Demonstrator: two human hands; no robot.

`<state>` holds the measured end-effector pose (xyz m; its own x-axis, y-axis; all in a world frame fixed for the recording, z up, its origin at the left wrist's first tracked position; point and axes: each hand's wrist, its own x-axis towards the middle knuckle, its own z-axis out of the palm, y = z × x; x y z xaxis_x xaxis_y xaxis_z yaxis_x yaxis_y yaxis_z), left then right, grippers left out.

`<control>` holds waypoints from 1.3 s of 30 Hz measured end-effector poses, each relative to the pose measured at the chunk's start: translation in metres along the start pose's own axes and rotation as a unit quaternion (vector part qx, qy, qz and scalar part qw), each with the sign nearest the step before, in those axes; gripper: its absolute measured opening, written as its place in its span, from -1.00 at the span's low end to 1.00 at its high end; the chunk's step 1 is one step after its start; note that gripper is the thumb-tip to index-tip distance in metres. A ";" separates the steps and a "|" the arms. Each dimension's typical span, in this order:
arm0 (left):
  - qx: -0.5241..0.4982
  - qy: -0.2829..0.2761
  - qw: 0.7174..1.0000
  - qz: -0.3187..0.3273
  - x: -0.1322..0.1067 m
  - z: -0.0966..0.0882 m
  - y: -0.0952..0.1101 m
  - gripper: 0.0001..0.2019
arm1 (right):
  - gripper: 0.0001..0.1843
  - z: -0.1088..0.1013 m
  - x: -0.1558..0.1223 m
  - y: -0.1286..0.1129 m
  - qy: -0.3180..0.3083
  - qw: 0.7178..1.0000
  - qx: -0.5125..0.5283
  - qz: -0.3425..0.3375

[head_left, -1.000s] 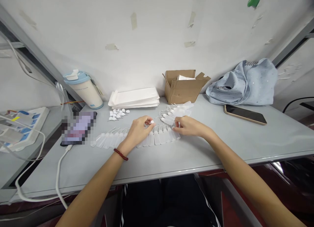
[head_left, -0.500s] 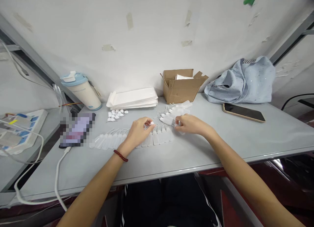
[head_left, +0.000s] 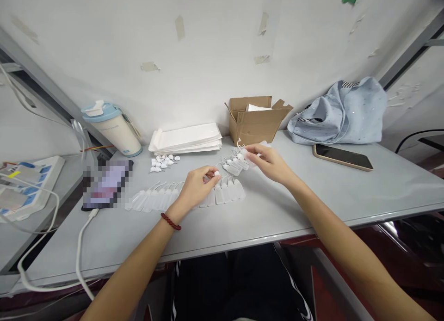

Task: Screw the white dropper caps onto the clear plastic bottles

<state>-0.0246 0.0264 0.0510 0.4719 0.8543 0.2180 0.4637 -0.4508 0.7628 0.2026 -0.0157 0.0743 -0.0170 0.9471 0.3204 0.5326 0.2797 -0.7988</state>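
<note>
My left hand [head_left: 199, 184] is pinched on a small white cap-like piece [head_left: 217, 173]. It hovers over a row of translucent white plastic pieces [head_left: 229, 191], each with a thin curved stem, and hides the middle of that row. My right hand [head_left: 268, 161] is closed on one such translucent piece, whose curled stem [head_left: 239, 144] points up; the fingers hide part of its body. Under and beside the right fingertips lies a second heap of translucent pieces [head_left: 231, 167]. A small pile of white cap-like pieces [head_left: 163, 162] sits to the left, behind the row.
Behind the pieces stand a stack of white sheets [head_left: 187, 138] and an open cardboard box [head_left: 258, 124]. A blue-lidded bottle [head_left: 113, 129], a phone on a cable [head_left: 107, 184] and a power strip [head_left: 31, 187] are left. A light blue bag [head_left: 342, 113] and another phone [head_left: 343, 158] are right.
My right hand has moved up and back from the row's right end to the second heap, with a translucent piece's stem now showing above its fingers. My left hand keeps its pinch almost in place.
</note>
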 end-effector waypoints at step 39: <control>-0.055 -0.064 0.989 0.124 -0.008 -0.003 0.012 -0.81 | -0.77 0.046 -0.013 0.004 -0.181 0.913 0.323 0.174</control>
<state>-0.0248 0.0148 0.0598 0.6548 0.6780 0.3340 0.2404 -0.6058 0.7584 0.1657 -0.0192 0.0437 -0.2821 0.9535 -0.1061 -0.0488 -0.1247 -0.9910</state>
